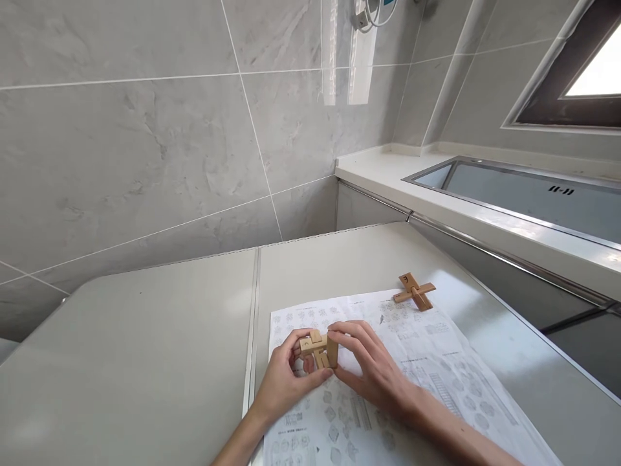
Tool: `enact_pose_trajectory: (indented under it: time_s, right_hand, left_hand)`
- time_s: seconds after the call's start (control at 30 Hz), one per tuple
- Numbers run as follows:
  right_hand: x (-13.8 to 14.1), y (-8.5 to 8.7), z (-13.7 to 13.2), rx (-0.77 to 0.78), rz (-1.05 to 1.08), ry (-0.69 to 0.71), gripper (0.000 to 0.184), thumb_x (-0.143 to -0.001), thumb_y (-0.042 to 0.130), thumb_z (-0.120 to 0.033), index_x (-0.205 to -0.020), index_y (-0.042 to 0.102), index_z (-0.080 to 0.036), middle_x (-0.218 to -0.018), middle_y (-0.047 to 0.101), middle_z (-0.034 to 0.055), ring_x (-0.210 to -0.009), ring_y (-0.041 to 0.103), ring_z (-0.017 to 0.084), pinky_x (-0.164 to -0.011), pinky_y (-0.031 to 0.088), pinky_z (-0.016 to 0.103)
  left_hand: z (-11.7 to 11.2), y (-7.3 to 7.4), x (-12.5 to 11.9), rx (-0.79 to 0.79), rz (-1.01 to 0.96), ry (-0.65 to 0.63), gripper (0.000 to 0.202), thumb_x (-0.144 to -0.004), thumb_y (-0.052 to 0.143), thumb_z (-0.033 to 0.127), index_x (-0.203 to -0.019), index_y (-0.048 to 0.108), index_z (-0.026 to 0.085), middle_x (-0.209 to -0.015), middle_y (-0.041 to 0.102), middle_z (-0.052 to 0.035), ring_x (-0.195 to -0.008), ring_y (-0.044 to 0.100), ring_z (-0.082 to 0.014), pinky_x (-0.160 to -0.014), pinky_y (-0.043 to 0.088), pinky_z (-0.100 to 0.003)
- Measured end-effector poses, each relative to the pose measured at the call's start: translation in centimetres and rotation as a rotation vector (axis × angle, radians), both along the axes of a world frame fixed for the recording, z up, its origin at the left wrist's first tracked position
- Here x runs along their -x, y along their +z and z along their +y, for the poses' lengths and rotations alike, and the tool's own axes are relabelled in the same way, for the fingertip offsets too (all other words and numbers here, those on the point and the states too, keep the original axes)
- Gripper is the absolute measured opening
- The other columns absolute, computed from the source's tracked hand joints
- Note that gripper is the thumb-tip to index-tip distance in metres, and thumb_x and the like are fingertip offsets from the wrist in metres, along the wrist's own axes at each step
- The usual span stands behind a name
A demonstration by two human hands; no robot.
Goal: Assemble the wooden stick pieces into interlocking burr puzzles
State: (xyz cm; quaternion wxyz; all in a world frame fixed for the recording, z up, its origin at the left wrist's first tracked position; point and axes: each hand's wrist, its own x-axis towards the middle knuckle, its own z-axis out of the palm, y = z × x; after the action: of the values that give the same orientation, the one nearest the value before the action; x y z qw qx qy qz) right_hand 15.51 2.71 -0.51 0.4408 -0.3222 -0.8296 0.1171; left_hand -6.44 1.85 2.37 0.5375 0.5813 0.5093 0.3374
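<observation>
Between my two hands is a partly interlocked wooden puzzle [314, 344] of pale notched sticks, held above a printed sheet. My left hand [290, 378] grips it from the left, thumb below and fingers curled behind. On the right side, my right hand [366, 362] pinches an upright wooden stick [332, 349] against the puzzle, fingers on top and thumb underneath. Small dark marks show on some of the wood. Part of the puzzle is hidden by my fingers. Farther right, a cross of wooden sticks [414, 292] lies at the sheet's upper edge.
The large instruction sheet [427, 362] with printed diagrams lies on a pale table [160, 349] with a seam down it. Behind stands a grey tiled wall [145, 142]. At right runs a white counter [378, 175] with a steel-rimmed sink [514, 188], below a dark-framed window [548, 97].
</observation>
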Motion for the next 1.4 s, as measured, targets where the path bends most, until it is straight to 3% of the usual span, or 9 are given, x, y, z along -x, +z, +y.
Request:
enact_pose_trajectory:
  time_s: [0.37,0.6,0.77,0.83,0.93,1.0,1.13,1.23,1.4]
  right_hand:
    - [0.4,-0.5,-0.5,-0.019,0.007,0.003,0.053,-0.101,0.066,-0.013,-0.148,0.047,-0.028,-0.128,0.072,0.0122,-0.117,0.064,0.032,-0.095,0.059,0.050]
    - [0.8,0.0,-0.5,-0.017,0.020,0.113,0.047,-0.103,0.067,-0.017,-0.145,0.049,-0.029,-0.128,0.075,0.0095,-0.122,0.067,0.030,-0.099,0.056,0.048]
    - [0.7,-0.4,-0.3,0.128,0.058,0.103,0.067,-0.098,0.070,-0.021,-0.156,0.037,-0.026,-0.151,0.058,0.0160,-0.141,0.053,0.034,-0.111,0.051,0.052]
    - [0.3,-0.2,-0.1,0.246,0.103,0.090,0.067,-0.097,0.068,-0.024,-0.155,0.037,-0.024,-0.152,0.052,0.0188,-0.138,0.054,0.035,-0.107,0.055,0.051]
    - [-0.1,0.3,0.3,0.408,0.179,0.110,0.031,-0.104,0.056,-0.026,-0.135,0.053,-0.026,-0.126,0.065,0.0131,-0.108,0.065,0.027,-0.089,0.058,0.041]
    - [-0.1,0.5,0.4,0.484,0.176,0.135,0.013,-0.108,0.051,-0.031,-0.116,0.060,-0.025,-0.106,0.067,0.0074,-0.088,0.063,0.022,-0.080,0.055,0.036]
    - [0.1,0.6,0.4,0.617,0.084,0.156,0.030,-0.112,0.044,-0.041,-0.092,0.057,-0.023,-0.085,0.062,0.0021,-0.071,0.054,0.018,-0.067,0.043,0.031]
    - [0.3,1.1,0.2,0.808,0.123,0.196,0.049,-0.113,0.036,-0.051,-0.075,0.048,-0.023,-0.069,0.058,-0.0005,-0.062,0.052,0.016,-0.064,0.040,0.030]
    - [0.5,2.0,0.0,1.057,0.276,0.257,0.059,-0.108,0.040,-0.068,-0.070,0.049,-0.023,-0.056,0.052,-0.0030,-0.053,0.048,0.014,-0.059,0.040,0.028]
  left_hand:
    - [0.0,0.2,0.0,-0.052,-0.001,-0.048,0.055,-0.073,0.093,0.035,-0.123,0.071,0.024,-0.112,0.074,-0.0053,-0.098,0.065,-0.0235,-0.086,0.053,-0.032]
    - [0.1,0.1,0.2,-0.045,-0.029,-0.203,0.061,-0.076,0.091,0.043,-0.131,0.073,0.026,-0.106,0.079,-0.0045,-0.100,0.069,-0.0270,-0.095,0.054,-0.038]
    - [0.1,-0.7,0.8,-0.038,-0.011,-0.097,0.075,-0.071,0.094,0.054,-0.136,0.071,0.025,-0.113,0.077,-0.0086,-0.106,0.068,-0.0306,-0.096,0.055,-0.039]
    - [0.0,-0.7,1.0,-0.037,-0.015,-0.048,0.074,-0.071,0.094,0.054,-0.135,0.071,0.026,-0.122,0.075,-0.0099,-0.112,0.068,-0.0320,-0.100,0.055,-0.041]
    - [0.0,-0.5,1.0,-0.035,-0.036,-0.042,0.075,-0.070,0.095,0.052,-0.136,0.071,0.026,-0.129,0.074,-0.0109,-0.118,0.067,-0.0345,-0.105,0.054,-0.044]
    - [-0.1,-0.3,1.0,-0.020,-0.038,-0.064,0.078,-0.068,0.097,0.050,-0.138,0.069,0.026,-0.129,0.074,-0.0113,-0.120,0.066,-0.0358,-0.106,0.054,-0.045]
    - [-0.2,-0.3,0.8,-0.062,0.002,-0.082,0.073,-0.069,0.097,0.047,-0.135,0.070,0.029,-0.125,0.071,-0.0097,-0.112,0.066,-0.0315,-0.101,0.055,-0.041]
    - [-0.3,-0.5,0.7,-0.147,0.043,-0.102,0.068,-0.069,0.098,0.042,-0.130,0.071,0.032,-0.116,0.066,-0.0073,-0.102,0.063,-0.0266,-0.095,0.055,-0.038]
    - [-0.4,-0.7,0.8,-0.130,0.014,-0.136,0.067,-0.075,0.094,0.034,-0.137,0.066,0.036,-0.123,0.063,-0.0068,-0.109,0.063,-0.0275,-0.104,0.052,-0.042]
